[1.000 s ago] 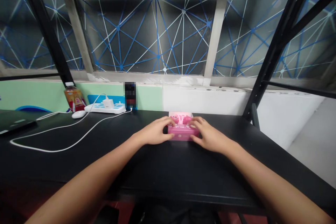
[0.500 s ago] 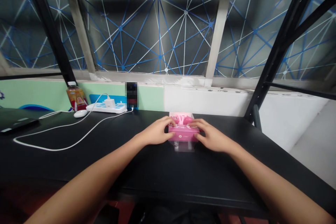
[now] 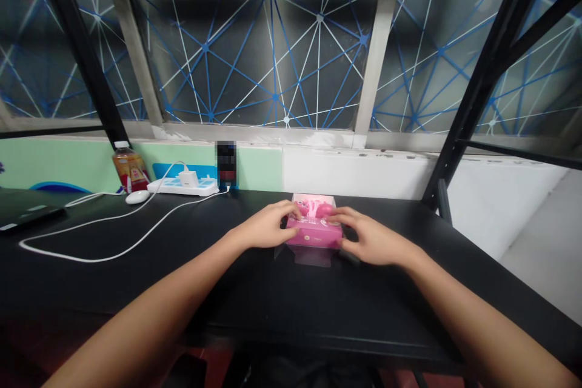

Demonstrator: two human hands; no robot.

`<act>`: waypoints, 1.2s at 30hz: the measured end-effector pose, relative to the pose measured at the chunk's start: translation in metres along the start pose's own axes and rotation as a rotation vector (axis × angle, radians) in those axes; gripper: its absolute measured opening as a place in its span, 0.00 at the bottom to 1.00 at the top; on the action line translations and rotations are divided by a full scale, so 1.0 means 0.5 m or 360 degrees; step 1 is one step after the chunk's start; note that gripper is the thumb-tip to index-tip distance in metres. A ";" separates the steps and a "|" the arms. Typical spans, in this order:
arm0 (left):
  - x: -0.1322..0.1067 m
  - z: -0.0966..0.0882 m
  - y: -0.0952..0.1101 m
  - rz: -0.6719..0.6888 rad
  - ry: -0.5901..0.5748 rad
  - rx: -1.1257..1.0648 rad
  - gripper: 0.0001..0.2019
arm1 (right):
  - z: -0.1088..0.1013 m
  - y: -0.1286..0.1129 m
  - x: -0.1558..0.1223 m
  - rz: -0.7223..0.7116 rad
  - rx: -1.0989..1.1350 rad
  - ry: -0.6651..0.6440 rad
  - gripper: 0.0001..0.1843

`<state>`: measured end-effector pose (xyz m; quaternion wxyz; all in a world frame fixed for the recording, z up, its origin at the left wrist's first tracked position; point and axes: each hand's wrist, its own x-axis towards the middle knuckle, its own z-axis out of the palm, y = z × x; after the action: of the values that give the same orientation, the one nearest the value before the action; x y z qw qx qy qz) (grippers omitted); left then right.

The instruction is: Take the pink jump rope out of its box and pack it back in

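A small pink box with pink figures printed or set at its back part rests on the black desk. Clear plastic shows below its near side and at its near left corner. My left hand grips the box from the left, thumb on the near side and fingers over the top edge. From the right, my right hand holds it likewise, its thumb at the near right corner. What lies under the box is hidden.
Along the wall stand a drink bottle, a white power strip with a charger, and a blurred-out dark device. A white mouse and a looping white cable lie at the left, beside a dark laptop-like slab.
The box's near side has shifted slightly left and turned a little, so the clear plastic now also shows at its left corner. Both hands stay on it.
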<state>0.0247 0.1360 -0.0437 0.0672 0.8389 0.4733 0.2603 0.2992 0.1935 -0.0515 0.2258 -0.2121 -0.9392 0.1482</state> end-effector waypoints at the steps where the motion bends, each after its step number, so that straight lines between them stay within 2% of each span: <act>1: 0.000 0.001 0.003 0.0002 0.0003 0.0009 0.11 | 0.000 0.000 0.000 0.0020 -0.0005 0.0009 0.25; 6: 0.002 0.001 0.013 0.0051 -0.0014 -0.0031 0.10 | 0.005 0.007 0.006 0.0103 -0.0069 0.0113 0.16; 11: 0.006 -0.004 0.012 0.0052 0.0016 -0.0073 0.11 | 0.009 0.009 0.004 0.0127 -0.0059 0.0068 0.17; 12: 0.006 -0.006 0.012 0.0053 0.0015 -0.0066 0.11 | 0.008 0.007 0.001 0.0144 -0.0048 0.0031 0.21; 15: 0.006 -0.009 0.010 0.0061 -0.0020 -0.0049 0.10 | 0.001 -0.013 -0.005 0.0152 -0.0141 -0.0064 0.52; 16: 0.006 -0.010 0.010 0.0066 -0.0026 -0.0047 0.09 | -0.002 -0.025 -0.006 0.0105 -0.0208 -0.0074 0.57; 17: 0.006 -0.010 0.010 0.0073 -0.0026 -0.0045 0.08 | -0.005 -0.040 -0.006 0.0021 -0.0272 -0.0078 0.55; 18: 0.006 -0.009 0.009 0.0083 -0.0027 -0.0042 0.08 | -0.007 -0.056 -0.006 -0.0100 -0.0301 -0.0098 0.45; 20: 0.007 -0.008 0.008 0.0100 -0.0021 -0.0024 0.08 | -0.008 -0.088 -0.003 -0.0269 -0.0315 -0.0174 0.17; 21: 0.007 -0.006 0.008 0.0101 -0.0017 -0.0007 0.08 | -0.005 -0.101 -0.002 -0.0314 -0.0272 -0.0272 0.10; 24: 0.007 -0.002 0.007 0.0036 0.0022 0.0077 0.08 | 0.008 -0.123 0.000 -0.0409 -0.0218 -0.0458 0.10; 27: 0.011 0.004 0.002 -0.0114 0.0085 0.0172 0.11 | 0.018 -0.123 0.000 -0.0446 -0.0132 -0.0482 0.08; 30: 0.023 0.013 -0.013 -0.0300 0.0136 0.0215 0.15 | 0.016 -0.121 -0.004 -0.0395 0.0166 -0.0598 0.07; 33: 0.042 0.025 -0.035 -0.0478 0.0193 0.0210 0.18 | 0.012 -0.123 -0.012 -0.0325 0.0516 -0.0839 0.10; 36: 0.057 0.038 -0.060 -0.0536 0.0248 0.0195 0.17 | 0.008 -0.129 -0.019 -0.0307 0.0744 -0.1026 0.14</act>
<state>0.0232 0.1785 -0.0601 0.0218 0.7276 0.6257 0.2804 0.2837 0.1323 -0.0341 -0.0250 -0.0089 -0.9185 0.3946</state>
